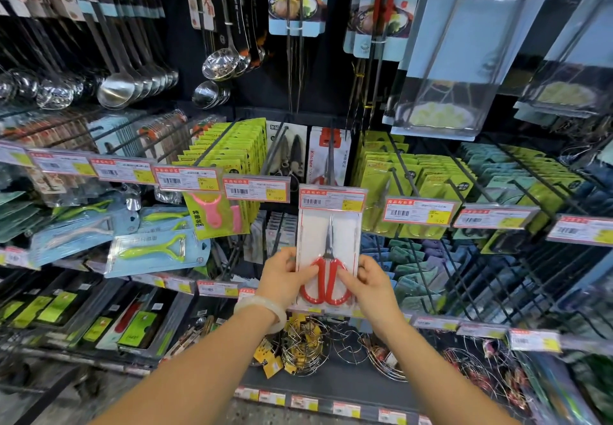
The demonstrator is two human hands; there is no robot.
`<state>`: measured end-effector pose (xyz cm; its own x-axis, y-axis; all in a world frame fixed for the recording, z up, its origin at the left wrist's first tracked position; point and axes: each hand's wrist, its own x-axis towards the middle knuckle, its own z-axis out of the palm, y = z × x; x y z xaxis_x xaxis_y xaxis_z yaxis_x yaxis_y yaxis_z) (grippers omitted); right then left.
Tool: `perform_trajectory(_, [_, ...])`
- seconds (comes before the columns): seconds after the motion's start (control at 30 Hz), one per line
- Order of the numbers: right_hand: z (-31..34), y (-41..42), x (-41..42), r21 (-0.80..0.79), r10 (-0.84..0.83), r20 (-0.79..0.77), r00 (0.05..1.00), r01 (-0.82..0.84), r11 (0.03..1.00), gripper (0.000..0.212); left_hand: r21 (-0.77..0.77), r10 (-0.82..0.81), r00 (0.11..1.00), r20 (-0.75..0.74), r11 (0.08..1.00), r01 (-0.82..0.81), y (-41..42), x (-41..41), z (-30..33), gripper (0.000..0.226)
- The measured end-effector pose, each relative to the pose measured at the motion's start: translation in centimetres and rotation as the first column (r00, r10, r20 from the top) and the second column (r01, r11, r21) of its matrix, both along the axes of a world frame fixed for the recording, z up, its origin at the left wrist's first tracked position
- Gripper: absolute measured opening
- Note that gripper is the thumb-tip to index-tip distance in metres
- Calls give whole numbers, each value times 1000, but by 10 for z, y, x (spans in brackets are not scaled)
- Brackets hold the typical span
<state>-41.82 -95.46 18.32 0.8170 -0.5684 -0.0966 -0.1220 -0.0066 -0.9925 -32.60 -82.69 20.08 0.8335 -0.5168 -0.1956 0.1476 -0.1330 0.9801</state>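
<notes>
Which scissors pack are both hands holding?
The front pack of red-handled scissors, pinched between the left hand and right hand; the other packs hang untouched behind.

The tag point(332, 200) covers the top of the pack point(313, 229). Fingers of the left hand point(285, 278) and right hand point(371, 287) pass behind the pack and are hidden; both thumbs cover parts of the scissors' point(328, 255) red loops. Tag print is too small to read (only bar codes show). The ladles' point(116, 91) handles run off the top edge, and the racks point(564, 391) at far right blur.
</notes>
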Motion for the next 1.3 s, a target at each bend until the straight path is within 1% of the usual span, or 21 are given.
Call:
perform_trajectory(0.07, [7,-2,7,-29,-24,19,1000,25,999,16,-34,37,999,13,999,-37,-6,4,6,20])
perform_trajectory(0.13, [8,-2,11,-44,-35,17,999,36,998,16,-20,47,999,27,999,-46,-8,7,6,24])
perform_trajectory(0.23, [1,3,9,-85,-30,-26,999,28,996,14,4,34,999,17,999,-34,-5,5,0,22])
perform_trajectory(0.37, [0,3,13,-68,-73,21,997,74,995,13,-47,52,999,8,998,-52,-10,8,-2,29])
perform_trajectory(0.43, [1,-1,19,-92,-79,-5,997,79,993,15,-18,70,997,23,997,-70,-15,13,0,25])
perform_trajectory(0.47, [2,-3,23,-116,-80,-35,996,76,990,17,25,76,996,53,997,-77,-19,17,1,21])
perform_trajectory(0.5, [3,-6,28,-140,-75,-68,995,65,988,22,83,73,993,93,993,-81,-23,21,2,22])
perform_trajectory(0.53, [3,-9,33,-172,-71,-115,991,50,984,30,171,57,988,142,982,-81,-28,25,1,30])
perform_trajectory(0.6, [2,-14,43,-265,-77,-251,965,8,964,50,347,11,980,201,934,-81,-35,35,-4,55])
perform_trajectory(0.67, [-2,-16,49,-325,-114,-389,914,-21,946,71,439,-23,985,169,897,-54,-35,40,-14,81])
perform_trajectory(0.7, [-5,-14,50,-353,-129,-457,880,-47,934,76,482,-47,985,167,875,-40,-31,40,-20,86])
perform_trajectory(0.73, [-10,-9,52,-384,-129,-525,841,-99,918,74,553,-86,981,177,833,-26,-24,39,-25,88])
perform_trajectory(0.77, [-14,-2,55,-412,-109,-583,805,-177,894,69,642,-142,971,195,767,-17,-15,38,-31,88])
perform_trajectory(0.83, [-21,16,67,-449,-32,-647,762,-347,824,61,800,-282,929,238,599,-23,7,35,-40,89])
perform_trajectory(0.87, [-24,28,75,-469,15,-660,752,-427,773,58,849,-346,902,257,527,-39,19,36,-42,89])
perform_trajectory(0.93, [-23,56,97,-528,106,-664,740,-564,635,56,899,-411,864,290,427,-98,49,40,-42,88])
perform_trajectory(0.97, [-21,73,109,-556,148,-665,732,-617,557,56,907,-410,859,307,400,-134,67,44,-41,86])
perform_trajectory(1.07, [-12,134,143,-609,267,-683,680,-732,305,58,908,-341,869,358,345,-239,134,62,-34,79])
perform_trajectory(1.13, [-4,181,162,-627,330,-697,637,-764,152,58,908,-278,881,383,288,-303,189,72,-29,77])
perform_trajectory(1.23, [2,260,189,-629,420,-702,575,-777,14,56,924,-139,924,356,200,-326,278,84,-26,76])
perform_trajectory(1.3, [4,317,202,-623,475,-711,519,-778,-81,57,923,-28,934,356,169,-347,339,87,-22,73])
